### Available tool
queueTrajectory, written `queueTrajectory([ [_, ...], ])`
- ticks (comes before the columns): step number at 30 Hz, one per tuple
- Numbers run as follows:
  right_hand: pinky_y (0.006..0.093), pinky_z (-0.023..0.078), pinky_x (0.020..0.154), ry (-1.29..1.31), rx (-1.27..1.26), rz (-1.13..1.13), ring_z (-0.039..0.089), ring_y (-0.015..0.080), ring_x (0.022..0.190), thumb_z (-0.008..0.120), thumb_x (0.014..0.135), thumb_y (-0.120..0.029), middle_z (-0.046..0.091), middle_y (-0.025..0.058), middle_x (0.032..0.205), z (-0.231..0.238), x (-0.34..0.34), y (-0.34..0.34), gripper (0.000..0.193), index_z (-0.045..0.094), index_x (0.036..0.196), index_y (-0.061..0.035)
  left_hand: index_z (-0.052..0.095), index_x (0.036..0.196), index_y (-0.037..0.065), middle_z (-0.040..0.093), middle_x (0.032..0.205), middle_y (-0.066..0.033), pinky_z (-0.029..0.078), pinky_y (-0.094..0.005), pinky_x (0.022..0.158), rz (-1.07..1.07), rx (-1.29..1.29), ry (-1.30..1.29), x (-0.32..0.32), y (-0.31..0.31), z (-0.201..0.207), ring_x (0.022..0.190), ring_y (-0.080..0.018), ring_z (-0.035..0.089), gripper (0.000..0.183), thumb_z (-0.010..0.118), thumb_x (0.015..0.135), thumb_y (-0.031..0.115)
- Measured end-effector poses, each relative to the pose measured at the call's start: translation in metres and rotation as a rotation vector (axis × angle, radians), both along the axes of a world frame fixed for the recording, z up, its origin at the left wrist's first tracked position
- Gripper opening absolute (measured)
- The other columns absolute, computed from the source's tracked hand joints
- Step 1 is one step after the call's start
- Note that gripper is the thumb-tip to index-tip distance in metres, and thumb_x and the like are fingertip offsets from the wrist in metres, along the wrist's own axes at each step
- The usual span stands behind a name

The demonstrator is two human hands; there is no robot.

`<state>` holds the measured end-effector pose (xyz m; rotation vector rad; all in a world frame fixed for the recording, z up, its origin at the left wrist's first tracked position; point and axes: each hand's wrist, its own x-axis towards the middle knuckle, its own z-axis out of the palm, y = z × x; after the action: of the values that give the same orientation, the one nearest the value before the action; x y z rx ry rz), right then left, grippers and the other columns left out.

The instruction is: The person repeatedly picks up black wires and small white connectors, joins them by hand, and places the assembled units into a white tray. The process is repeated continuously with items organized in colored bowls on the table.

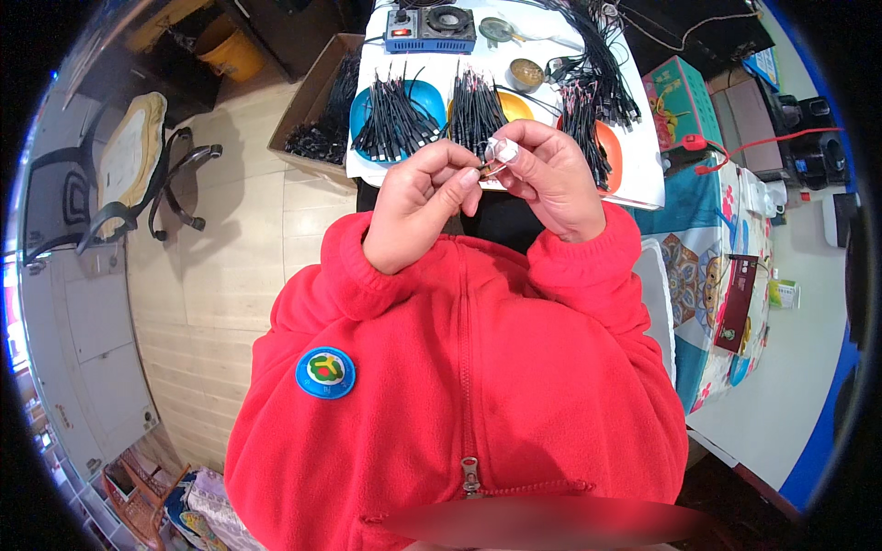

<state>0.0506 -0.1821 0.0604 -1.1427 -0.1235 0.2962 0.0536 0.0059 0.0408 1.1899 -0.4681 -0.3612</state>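
Note:
My left hand (424, 200) and my right hand (557, 186) meet in front of my chest at the table's near edge. Both are closed in a pinch on a thin wire (494, 171), which loops between the fingertips; its ends are hidden by the fingers. White tape wraps a fingertip of my right hand. Just beyond the hands lie bundles of short black cables with connector ends and bare reddish tips: one bundle (397, 119) on a blue plate (359, 115), another (475, 103) by a yellow plate (516, 106), a third (581, 124) by an orange plate (612, 156).
On the white table (648, 174) stand a blue-and-black device with a red switch (429, 31) and a small round tin (526, 74). Long black cables (602, 64) trail at the back right. A cardboard box (299, 101) of cables and an office chair (129, 165) are left.

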Motion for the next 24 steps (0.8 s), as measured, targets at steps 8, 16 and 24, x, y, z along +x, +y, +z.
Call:
queueTrajectory([
  [8,0.0140,0.035,0.050,0.117,0.080,-0.019,0.049,0.0041,0.060,0.066,0.088,-0.015,0.060,0.0019,0.077,-0.004,0.002,-0.003,0.019,0.059,0.098,-0.0006,0.054,0.101,0.001,0.058,0.074,-0.0017,0.031,-0.0154,0.052,-0.069,-0.014,0.061,0.002,0.000,0.002,0.060,-0.0021,0.045,0.009,0.051,0.096,0.007],
  [16,0.0147,0.034,0.050,0.142,0.122,0.035,0.047,0.0040,0.061,0.066,0.087,-0.016,0.059,0.0014,0.078,-0.012,0.001,-0.002,0.021,0.058,0.100,-0.0008,0.054,0.101,0.001,0.059,0.074,-0.0026,0.030,-0.0153,0.052,-0.068,-0.019,0.103,0.000,0.001,0.001,0.060,-0.0014,0.044,0.009,0.051,0.095,0.008],
  [24,0.0167,0.035,0.053,0.127,0.168,-0.156,0.047,0.0058,0.062,0.063,0.090,-0.017,0.060,0.0024,0.082,-0.023,-0.008,0.014,0.022,0.057,0.103,-0.0009,0.055,0.103,0.000,0.061,0.077,-0.0051,0.032,-0.0152,0.053,-0.016,-0.110,0.123,0.001,0.000,-0.004,0.062,-0.0024,0.046,0.010,0.052,0.095,0.007],
])
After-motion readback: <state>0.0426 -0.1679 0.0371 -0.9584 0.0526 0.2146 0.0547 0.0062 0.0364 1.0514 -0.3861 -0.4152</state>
